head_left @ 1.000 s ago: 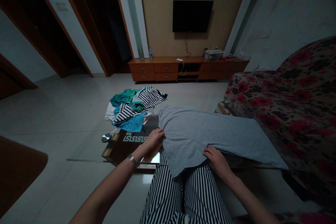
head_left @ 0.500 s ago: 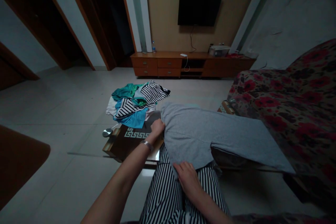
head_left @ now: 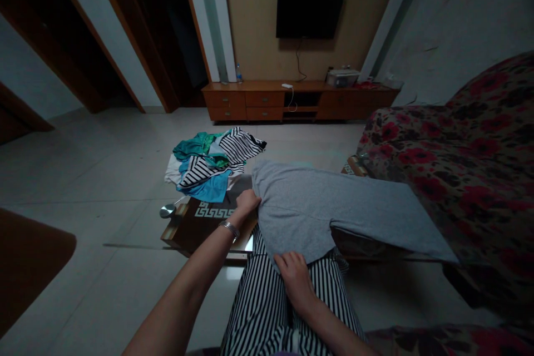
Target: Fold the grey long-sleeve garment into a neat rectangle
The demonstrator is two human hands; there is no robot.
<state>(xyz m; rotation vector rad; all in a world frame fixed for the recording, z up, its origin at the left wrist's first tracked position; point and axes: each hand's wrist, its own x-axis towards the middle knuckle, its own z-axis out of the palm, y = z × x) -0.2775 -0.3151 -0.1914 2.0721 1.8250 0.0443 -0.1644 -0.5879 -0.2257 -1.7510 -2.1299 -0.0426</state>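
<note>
From the head camera, a grey garment point(head_left: 317, 200) lay stretched out between and to the right of the person's hands, over a low table point(head_left: 208, 229) and the knees of black-and-white striped trousers point(head_left: 250, 300). The left hand point(head_left: 248, 202) – a silver bracelet point(head_left: 230, 228) on its wrist – was closed, pinching the garment's left edge. Nearer the body, the right hand point(head_left: 294, 281) had its fingers together on the garment's near corner; its thumb was hidden, so whether it pinched the cloth could not be told. Beyond the left hand, slightly leftward, sat a heap of clothes point(head_left: 208, 169). Well to the right of both hands stood a flowered sofa point(head_left: 450, 150).
</note>
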